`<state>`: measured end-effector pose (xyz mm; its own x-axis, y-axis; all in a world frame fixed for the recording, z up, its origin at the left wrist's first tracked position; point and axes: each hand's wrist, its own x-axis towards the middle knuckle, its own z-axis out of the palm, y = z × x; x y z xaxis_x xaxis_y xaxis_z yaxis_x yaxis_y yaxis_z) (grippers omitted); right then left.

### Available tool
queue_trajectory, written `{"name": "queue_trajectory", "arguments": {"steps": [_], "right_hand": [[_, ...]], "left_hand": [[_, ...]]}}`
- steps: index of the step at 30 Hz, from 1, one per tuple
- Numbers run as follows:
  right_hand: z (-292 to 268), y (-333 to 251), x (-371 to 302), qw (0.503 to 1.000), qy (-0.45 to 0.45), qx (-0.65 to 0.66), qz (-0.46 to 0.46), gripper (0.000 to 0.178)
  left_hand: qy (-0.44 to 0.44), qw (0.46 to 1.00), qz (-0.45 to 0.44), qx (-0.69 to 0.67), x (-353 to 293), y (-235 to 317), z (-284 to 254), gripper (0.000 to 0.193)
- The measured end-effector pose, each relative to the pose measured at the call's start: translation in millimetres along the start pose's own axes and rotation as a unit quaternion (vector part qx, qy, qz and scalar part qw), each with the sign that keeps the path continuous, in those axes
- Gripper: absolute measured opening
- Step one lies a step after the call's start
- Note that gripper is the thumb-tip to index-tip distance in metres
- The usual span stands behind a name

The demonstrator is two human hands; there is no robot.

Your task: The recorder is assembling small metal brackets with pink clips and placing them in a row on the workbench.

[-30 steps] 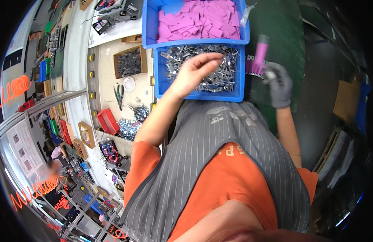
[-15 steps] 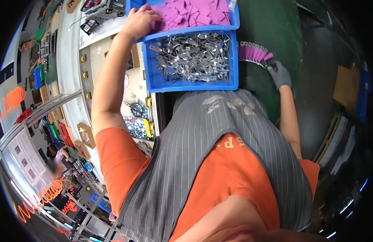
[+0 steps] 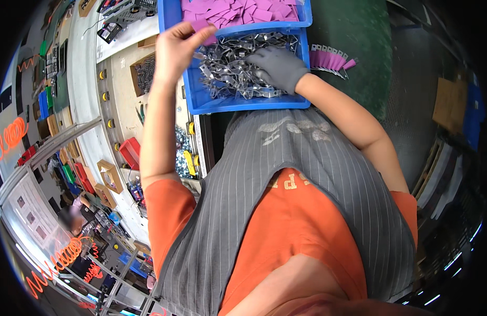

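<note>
My bare left hand is raised over the left rim of the bins. Its thumb and fingers pinch a small pink piece, flat and rectangular; a second bit of pink shows under the thumb. My right hand, in a grey glove, reaches into a blue bin full of bent metal clips. Its fingers lie stretched over the clips, the tips partly lost among them. Beyond stands another blue bin, heaped with loose pink pieces.
Right of the bins, metal clips with pink pieces on them lie in a curved row on a green surface. On the left are a bench with a red tray, a cardboard box of dark parts and yellow-handled tool. A person works at far left.
My right hand has moved left from the row of pink-covered clips into the clip bin. My left hand has come back out of the pink bin with a pink piece.
</note>
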<state>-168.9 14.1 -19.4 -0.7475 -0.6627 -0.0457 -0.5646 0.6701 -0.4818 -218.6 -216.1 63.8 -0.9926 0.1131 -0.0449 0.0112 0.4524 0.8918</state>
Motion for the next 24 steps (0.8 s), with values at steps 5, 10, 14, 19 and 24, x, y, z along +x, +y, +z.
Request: {"name": "queue_trajectory", "arguments": {"steps": [5, 10, 14, 19, 24], "right_hand": [[13, 0, 27, 0.996, -0.075, -0.055, -0.005, 0.027], [0, 28, 18, 0.972, 0.008, 0.231, 0.035, 0.027], [-3, 35, 8, 0.864, 0.104, 0.477, 0.123, 0.034], [-54, -6, -19, 0.771, 0.017, 0.617, 0.160, 0.032], [-80, -27, -43, 0.960, 0.154, 0.232, -0.041, 0.022]], "left_hand": [[-0.033, 0.980, -0.087, -0.179, -59, -4, 22, 0.025], [0.013, 0.917, -0.148, -0.370, -94, -15, 28, 0.035], [0.002, 0.903, -0.170, -0.395, -103, -38, 30, 0.015], [0.051, 0.944, -0.174, -0.276, -102, -14, 46, 0.010], [0.087, 0.987, -0.017, -0.131, -99, -2, 66, 0.011]]}}
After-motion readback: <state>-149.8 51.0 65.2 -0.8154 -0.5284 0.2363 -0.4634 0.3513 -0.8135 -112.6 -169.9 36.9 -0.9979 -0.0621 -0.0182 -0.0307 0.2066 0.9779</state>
